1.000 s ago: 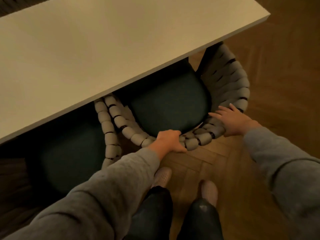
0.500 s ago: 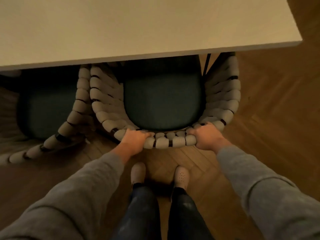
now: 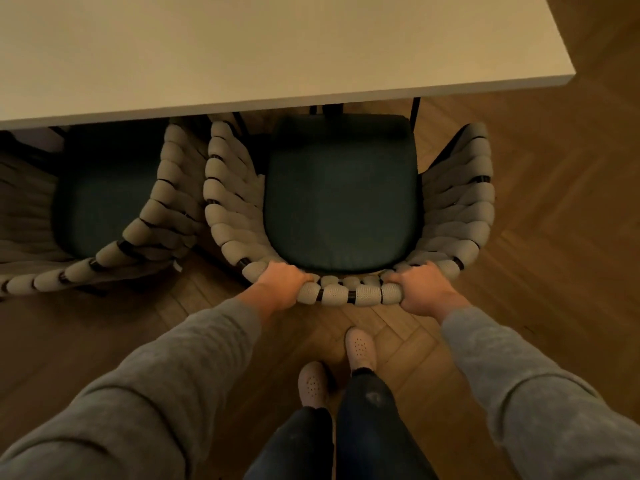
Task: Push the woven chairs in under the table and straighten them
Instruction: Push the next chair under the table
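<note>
**Both hands gripping the chair's back rail**

Since half a second ago, more of the dark green seat cushion [image 3: 341, 195] is showing clear of the table edge, and one foot is now planted ahead of the other. Both my hands were already on the back rail then, and they are still gripping it.

I am holding the right-hand woven chair [image 3: 349, 292] by the curved top of its backrest, at about 6 o'clock on its rim. My left hand [image 3: 282, 285] is wrapping over the padded rail at roughly 7 o'clock, fingers curled down over the inner side. My right hand [image 3: 424, 289] is clamping the same rail at about 5 o'clock, its fingers likewise folded over the woven rolls. Both are closed tight around the rail, with a short stretch of weave showing between them.

That chair is facing the white table [image 3: 277, 50], which is lying at 12 o'clock; only the front edge of its cushion is reaching under the tabletop, while the armrests and back are standing out on the wooden floor [image 3: 536, 254].

At 9 o'clock, the second woven chair [image 3: 138, 233] is sitting just beside the first, its seat partly under the table and its back rail running off the left edge at an angle.

My light perforated shoes [image 3: 360, 346] are standing at 6 o'clock, right foot forward.
</note>
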